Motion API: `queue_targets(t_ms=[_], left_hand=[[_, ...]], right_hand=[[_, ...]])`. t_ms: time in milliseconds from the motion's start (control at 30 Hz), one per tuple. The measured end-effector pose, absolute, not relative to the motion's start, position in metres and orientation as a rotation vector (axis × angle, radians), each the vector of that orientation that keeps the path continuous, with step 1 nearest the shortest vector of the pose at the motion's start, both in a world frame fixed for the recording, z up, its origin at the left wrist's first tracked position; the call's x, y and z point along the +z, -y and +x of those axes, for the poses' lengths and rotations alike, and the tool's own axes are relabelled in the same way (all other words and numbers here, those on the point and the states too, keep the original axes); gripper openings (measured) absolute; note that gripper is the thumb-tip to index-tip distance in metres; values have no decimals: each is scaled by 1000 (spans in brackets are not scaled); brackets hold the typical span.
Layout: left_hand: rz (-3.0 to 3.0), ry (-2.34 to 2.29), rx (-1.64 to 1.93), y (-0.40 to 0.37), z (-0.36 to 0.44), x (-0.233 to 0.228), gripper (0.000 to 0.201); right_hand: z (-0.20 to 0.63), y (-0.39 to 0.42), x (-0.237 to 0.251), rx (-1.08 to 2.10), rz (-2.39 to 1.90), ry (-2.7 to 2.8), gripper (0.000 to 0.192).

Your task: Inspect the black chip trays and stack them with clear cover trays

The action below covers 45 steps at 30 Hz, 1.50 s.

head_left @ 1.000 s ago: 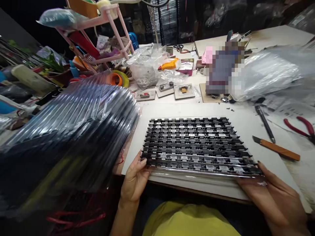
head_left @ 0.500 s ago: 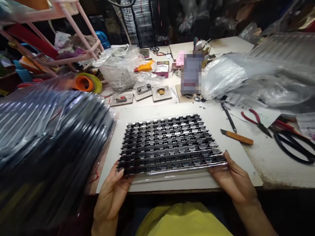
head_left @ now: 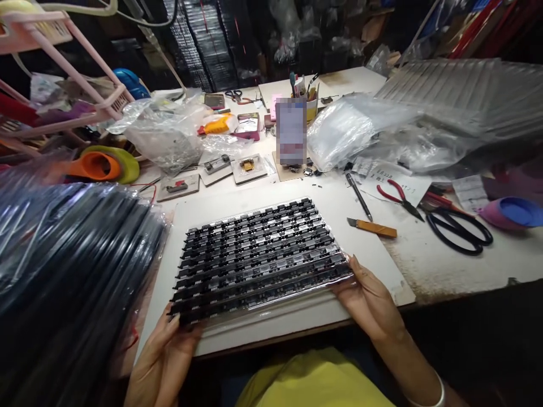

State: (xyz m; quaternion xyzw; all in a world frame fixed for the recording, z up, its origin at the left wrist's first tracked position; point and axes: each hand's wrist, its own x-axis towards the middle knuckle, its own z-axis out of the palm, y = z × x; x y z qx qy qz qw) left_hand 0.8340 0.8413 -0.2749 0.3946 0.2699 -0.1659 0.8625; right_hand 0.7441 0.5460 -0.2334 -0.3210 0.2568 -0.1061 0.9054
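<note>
The person's left hand [head_left: 163, 350] grasps the near left corner of a clear plastic tray [head_left: 271, 303] filled with rows of small black parts, and the right hand [head_left: 373, 299] grips its near right corner. The tray is over a white board [head_left: 384, 277]; whether it touches the board is hard to tell. A glossy dark stack [head_left: 85, 254] stands left of it. Behind are 3 small flat blocks [head_left: 163, 195]; to the right lie an orange-handled cutter [head_left: 377, 228], red-handled pliers [head_left: 392, 191] and black scissors [head_left: 441, 220].
</note>
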Motion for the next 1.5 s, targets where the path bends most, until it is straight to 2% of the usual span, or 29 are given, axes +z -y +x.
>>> queue_targets(t_ms=[167, 267, 367, 533, 767, 1167, 1500], left_hand=[[774, -623, -318, -836, 833, -263, 49], [671, -554, -282, -832, 828, -261, 43], [576, -468, -266, -831, 824, -266, 49], [546, -450, -257, -833, 825, -275, 47], [576, -404, -401, -838, 825, -274, 40], [540, -486, -367, -841, 822, -275, 46], [528, -480, -393, -841, 822, -275, 43]], right_hand=[[746, -550, -233, -264, -654, -507, 27], [744, -548, -234, -250, -633, -494, 29], [740, -546, -234, -180, -606, -450, 31], [736, -547, -234, -78, -603, -376, 38], [737, -545, -238, -154, -595, -441, 25], [736, -547, -241, -177, -623, -498, 23], [738, -550, -239, -228, -656, -588, 25]])
